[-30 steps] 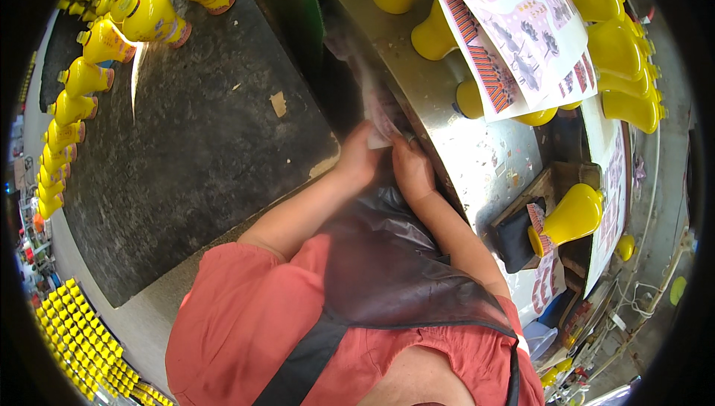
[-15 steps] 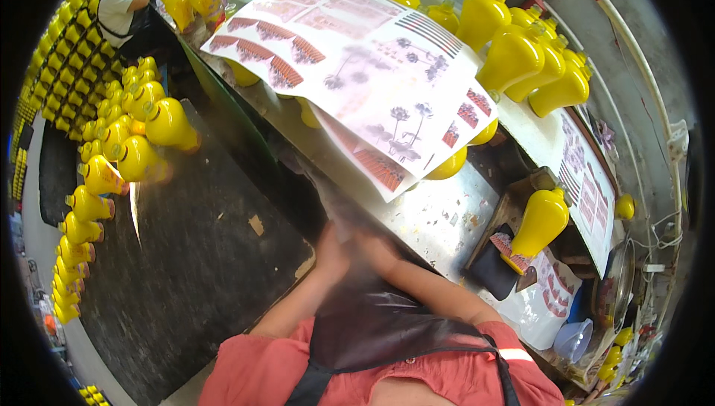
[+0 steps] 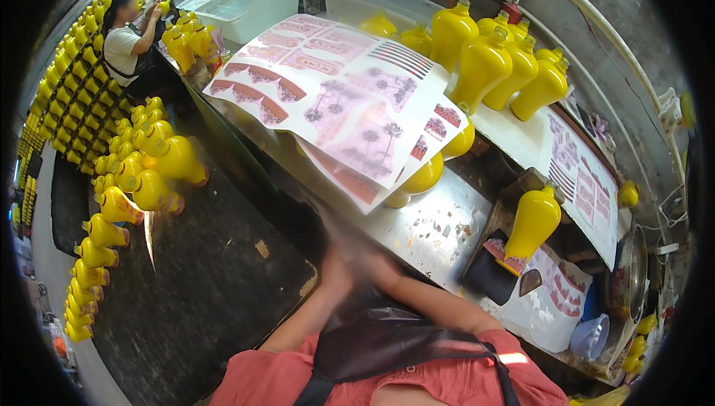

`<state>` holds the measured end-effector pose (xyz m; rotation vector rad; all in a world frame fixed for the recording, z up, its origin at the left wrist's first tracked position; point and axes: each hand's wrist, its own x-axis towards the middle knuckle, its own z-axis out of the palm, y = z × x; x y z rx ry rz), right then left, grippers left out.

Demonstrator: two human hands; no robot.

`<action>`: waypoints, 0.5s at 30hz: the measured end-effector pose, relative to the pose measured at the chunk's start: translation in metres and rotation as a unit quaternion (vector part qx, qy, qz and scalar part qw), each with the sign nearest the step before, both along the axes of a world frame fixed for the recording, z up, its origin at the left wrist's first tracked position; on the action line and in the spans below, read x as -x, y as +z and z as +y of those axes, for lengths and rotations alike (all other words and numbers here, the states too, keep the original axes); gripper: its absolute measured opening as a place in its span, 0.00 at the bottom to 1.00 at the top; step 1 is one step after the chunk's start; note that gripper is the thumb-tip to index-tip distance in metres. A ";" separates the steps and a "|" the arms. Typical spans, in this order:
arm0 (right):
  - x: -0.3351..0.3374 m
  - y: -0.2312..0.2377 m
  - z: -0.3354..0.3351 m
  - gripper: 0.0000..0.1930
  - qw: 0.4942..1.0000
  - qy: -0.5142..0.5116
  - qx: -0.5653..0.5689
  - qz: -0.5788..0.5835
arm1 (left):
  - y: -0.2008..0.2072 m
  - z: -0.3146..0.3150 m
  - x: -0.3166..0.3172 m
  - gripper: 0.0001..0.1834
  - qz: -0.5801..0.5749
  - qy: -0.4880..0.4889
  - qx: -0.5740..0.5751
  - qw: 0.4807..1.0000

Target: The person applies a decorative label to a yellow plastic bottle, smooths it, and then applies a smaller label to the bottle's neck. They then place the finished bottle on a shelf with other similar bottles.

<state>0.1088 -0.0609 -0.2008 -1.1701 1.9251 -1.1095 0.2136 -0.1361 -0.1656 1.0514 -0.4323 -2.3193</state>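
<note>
My left hand point(image 3: 337, 266) and my right hand point(image 3: 377, 266) are close together in front of my dark apron point(image 3: 402, 343), by the edge of the metal worktop point(image 3: 439, 220). Both are smeared, and their fingers cannot be made out, so what they hold, if anything, does not show. Beyond them, large printed decal sheets point(image 3: 335, 100) with pink and red patterns lie over several yellow vases. To the right, a yellow vase point(image 3: 534, 223) with a patterned band round its foot leans on a dark pad point(image 3: 488, 276).
Yellow vases point(image 3: 153, 190) line the dark board point(image 3: 216, 279) on the left. More vases point(image 3: 484, 67) stand at the back right. Clear plastic tubs point(image 3: 249, 11) are behind the sheets. A small bowl point(image 3: 590, 337) sits at lower right. Another person point(image 3: 123, 41) works at far left.
The whole view has shifted, bringing more of the far tubs and the other person into sight. My hands stay together at the worktop's edge, still blurred.
</note>
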 end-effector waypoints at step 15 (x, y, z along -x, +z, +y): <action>-0.005 0.074 0.003 0.20 0.999 -0.036 0.002 -0.012 | -0.024 -0.001 -0.008 0.19 -0.041 -0.105 0.287 0.951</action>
